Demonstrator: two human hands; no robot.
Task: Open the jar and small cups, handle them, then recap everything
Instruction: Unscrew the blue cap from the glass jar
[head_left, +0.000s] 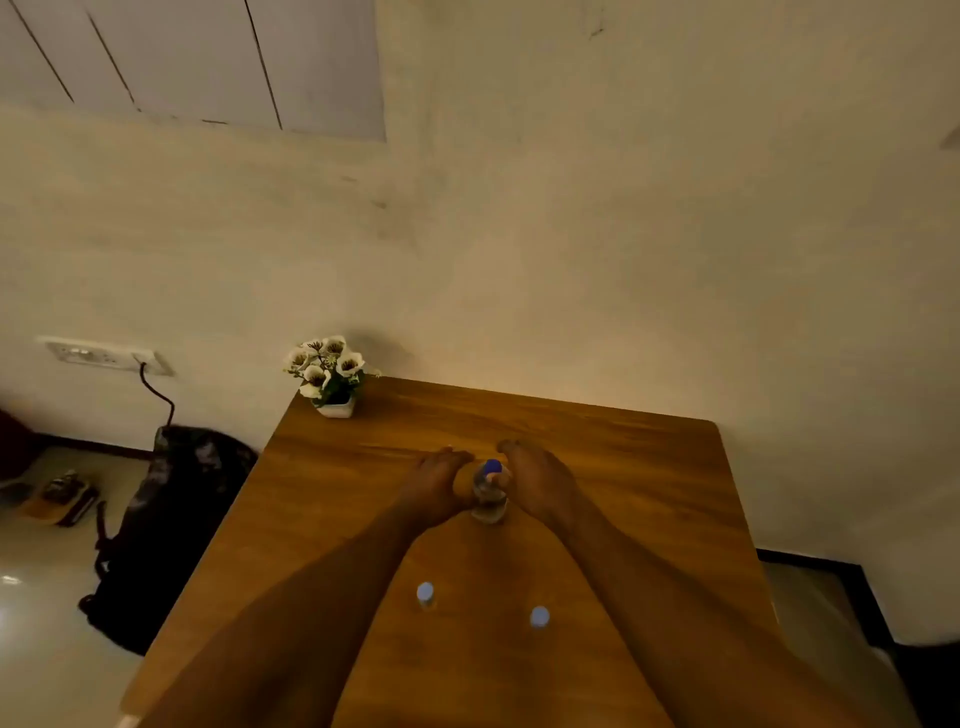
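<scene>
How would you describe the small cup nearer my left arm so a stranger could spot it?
Start at the wooden table. Two small capped cups stand near its front edge, between the forearms. Yours is the left cup, close beside the left forearm and slightly farther back than the right cup.

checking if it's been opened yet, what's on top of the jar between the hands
A blue cap sits on top of the clear jar. The left hand and right hand cover its sides, so whether anything is inside cannot be told.
</scene>
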